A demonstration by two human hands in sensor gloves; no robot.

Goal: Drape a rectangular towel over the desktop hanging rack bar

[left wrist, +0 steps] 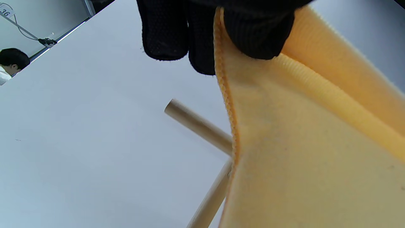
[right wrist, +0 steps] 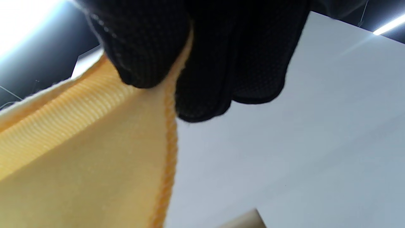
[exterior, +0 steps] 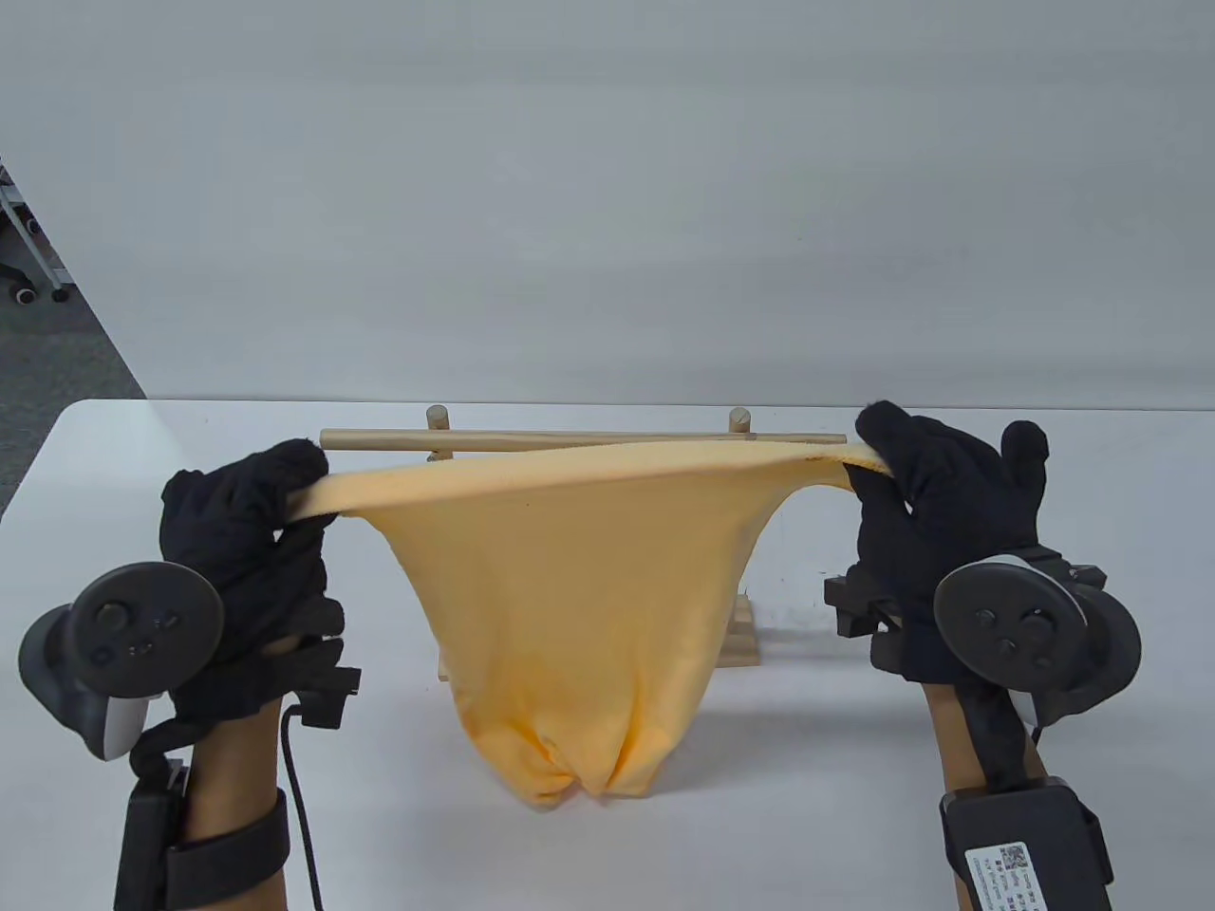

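A yellow-orange towel hangs stretched between my two hands, its top edge level with the wooden rack bar and just in front of it. Its lower end bunches on the table. My left hand pinches the towel's left corner. My right hand pinches the right corner. The bar's left end shows below my left fingers. The rack's wooden base stands behind the towel.
The white table carries the rack near its far edge, with a grey wall behind. Two upright rack pegs rise above the bar. An office chair base stands on the floor at far left.
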